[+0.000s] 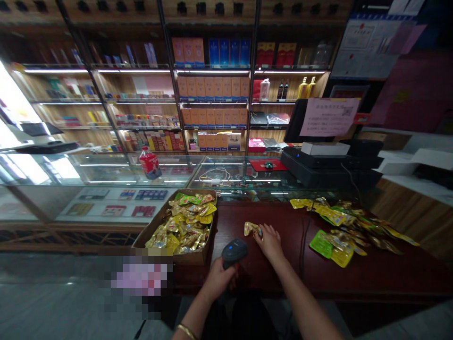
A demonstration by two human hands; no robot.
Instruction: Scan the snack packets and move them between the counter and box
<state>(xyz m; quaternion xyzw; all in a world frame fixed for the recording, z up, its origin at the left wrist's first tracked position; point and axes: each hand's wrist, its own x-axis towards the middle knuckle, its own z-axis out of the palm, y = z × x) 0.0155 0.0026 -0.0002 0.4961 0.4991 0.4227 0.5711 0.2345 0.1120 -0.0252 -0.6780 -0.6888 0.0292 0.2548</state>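
My left hand (220,279) is wrapped round the handle of a dark barcode scanner (235,251) with a small blue light on top. Just to the right, my right hand (269,242) has its fingers closed on a gold snack packet (250,229) above the dark red tabletop (230,217). On the left, a cardboard box (210,252) holds many gold, yellow and green snack packets (187,222). More packets lie in a loose pile (339,222) on the right, with a green packet (321,243) at its near edge.
A glass display counter (170,163) runs behind the table, bearing a red bottle (148,163) and a mouse (269,165) on a red mat. A dark cash register (318,167) stands back right. A black cable (304,236) crosses the tabletop. Stocked shelves line the wall.
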